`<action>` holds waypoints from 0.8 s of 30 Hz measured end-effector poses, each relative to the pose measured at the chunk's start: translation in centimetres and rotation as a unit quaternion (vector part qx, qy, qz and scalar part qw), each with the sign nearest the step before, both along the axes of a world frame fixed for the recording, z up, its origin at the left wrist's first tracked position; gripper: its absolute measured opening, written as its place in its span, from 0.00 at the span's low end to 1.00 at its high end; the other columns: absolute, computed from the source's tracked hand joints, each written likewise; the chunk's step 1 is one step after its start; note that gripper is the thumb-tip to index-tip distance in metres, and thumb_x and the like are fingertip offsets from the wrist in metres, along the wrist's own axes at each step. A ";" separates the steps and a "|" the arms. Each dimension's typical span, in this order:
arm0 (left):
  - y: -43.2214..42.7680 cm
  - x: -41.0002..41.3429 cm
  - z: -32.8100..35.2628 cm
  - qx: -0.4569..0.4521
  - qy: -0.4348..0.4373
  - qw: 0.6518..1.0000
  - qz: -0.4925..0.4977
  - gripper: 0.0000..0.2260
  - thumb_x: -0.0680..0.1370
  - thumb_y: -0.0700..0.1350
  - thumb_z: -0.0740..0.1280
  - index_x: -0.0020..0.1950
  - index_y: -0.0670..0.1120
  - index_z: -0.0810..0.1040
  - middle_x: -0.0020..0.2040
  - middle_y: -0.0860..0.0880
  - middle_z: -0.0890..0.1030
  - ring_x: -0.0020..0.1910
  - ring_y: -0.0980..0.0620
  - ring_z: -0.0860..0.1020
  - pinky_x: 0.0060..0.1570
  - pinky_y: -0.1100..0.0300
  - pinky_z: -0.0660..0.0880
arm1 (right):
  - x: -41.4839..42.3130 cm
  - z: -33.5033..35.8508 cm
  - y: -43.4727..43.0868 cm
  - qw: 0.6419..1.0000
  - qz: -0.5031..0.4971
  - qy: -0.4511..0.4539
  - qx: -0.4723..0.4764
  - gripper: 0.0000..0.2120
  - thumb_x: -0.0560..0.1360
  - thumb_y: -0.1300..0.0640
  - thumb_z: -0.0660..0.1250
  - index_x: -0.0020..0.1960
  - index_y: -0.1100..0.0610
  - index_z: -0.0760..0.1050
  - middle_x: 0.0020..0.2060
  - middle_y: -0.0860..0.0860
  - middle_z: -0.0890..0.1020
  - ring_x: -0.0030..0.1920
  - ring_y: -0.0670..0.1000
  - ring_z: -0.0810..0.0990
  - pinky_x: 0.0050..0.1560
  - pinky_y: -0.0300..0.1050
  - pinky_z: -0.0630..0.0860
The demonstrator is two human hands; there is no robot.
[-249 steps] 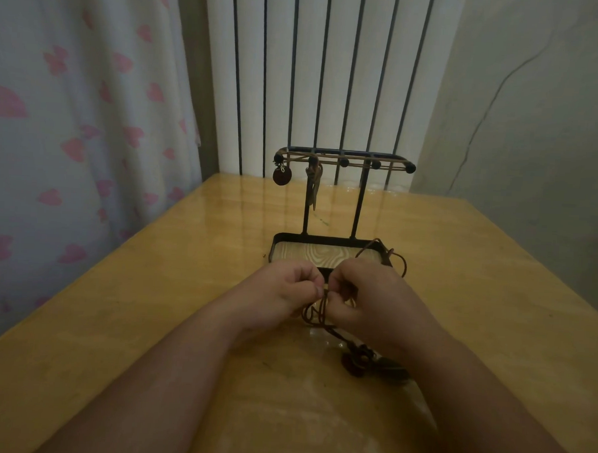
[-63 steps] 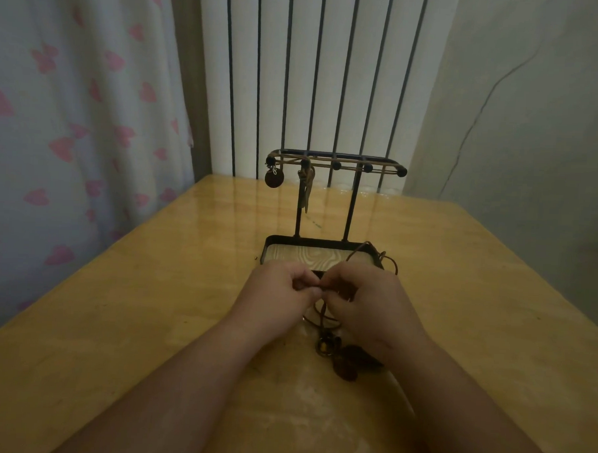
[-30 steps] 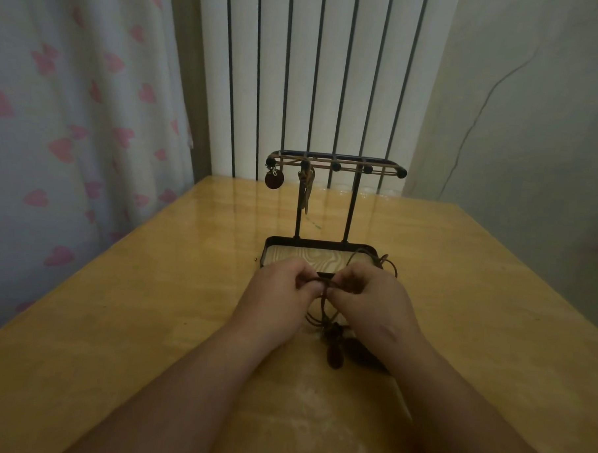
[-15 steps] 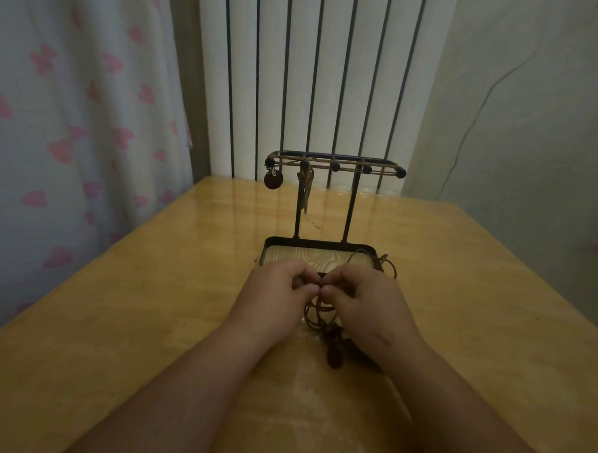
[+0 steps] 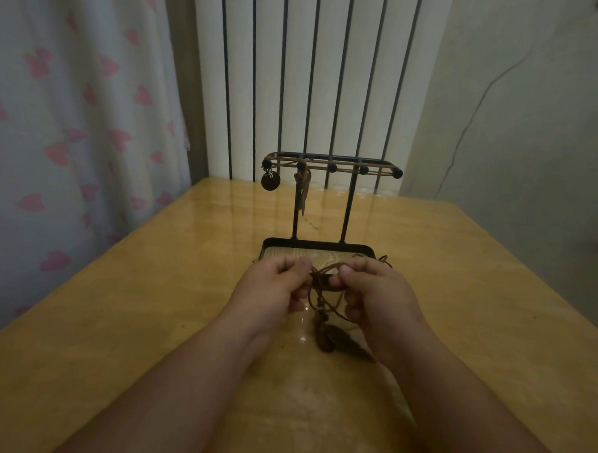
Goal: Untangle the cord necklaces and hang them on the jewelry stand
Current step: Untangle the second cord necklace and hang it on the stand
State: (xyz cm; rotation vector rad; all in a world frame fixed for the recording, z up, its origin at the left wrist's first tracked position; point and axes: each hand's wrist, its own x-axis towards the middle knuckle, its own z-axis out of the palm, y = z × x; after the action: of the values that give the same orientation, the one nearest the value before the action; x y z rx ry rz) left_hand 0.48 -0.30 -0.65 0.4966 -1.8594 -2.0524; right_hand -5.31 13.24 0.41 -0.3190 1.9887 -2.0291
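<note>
A black metal jewelry stand (image 5: pixel 347 208) with a wood-lined tray base stands mid-table. Two cord necklaces hang from the left end of its top bar, one with a round dark pendant (image 5: pixel 270 182), one with a long pendant (image 5: pixel 304 192). Just in front of the base, my left hand (image 5: pixel 271 286) and my right hand (image 5: pixel 373 291) pinch a tangle of brown cord necklaces (image 5: pixel 322 285) between them. The cords drop to dark pendants (image 5: pixel 330 337) lying on the table. A loop of cord trails over the base's right corner.
The glossy wooden table (image 5: pixel 150 305) stretches wide on both sides of my arms. A curtain with pink hearts (image 5: pixel 73 113) hangs at the left. White vertical panels (image 5: pixel 314 73) and a grey wall stand behind the table.
My hands have drawn slightly apart, so a short stretch of cord shows between the fingertips. The pendants have stayed on the table under my right hand.
</note>
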 end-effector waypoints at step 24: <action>0.2 1.0 0.8 -0.272 -0.036 0.955 -0.110 0.07 0.80 0.48 0.66 0.51 0.55 0.83 0.46 0.56 0.84 0.47 0.58 0.81 0.47 0.60 0.76 | -0.5 0.3 0.7 0.992 0.051 -0.051 -0.108 0.06 0.79 0.59 0.59 0.47 0.58 0.73 0.28 0.50 0.71 0.28 0.48 0.67 0.30 0.43 0.62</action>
State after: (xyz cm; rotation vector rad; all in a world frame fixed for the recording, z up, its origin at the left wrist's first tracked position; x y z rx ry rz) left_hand 1.45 -0.11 0.18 0.2257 -2.4917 -1.5424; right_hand -5.77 13.91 0.75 -0.3474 1.6624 -2.1523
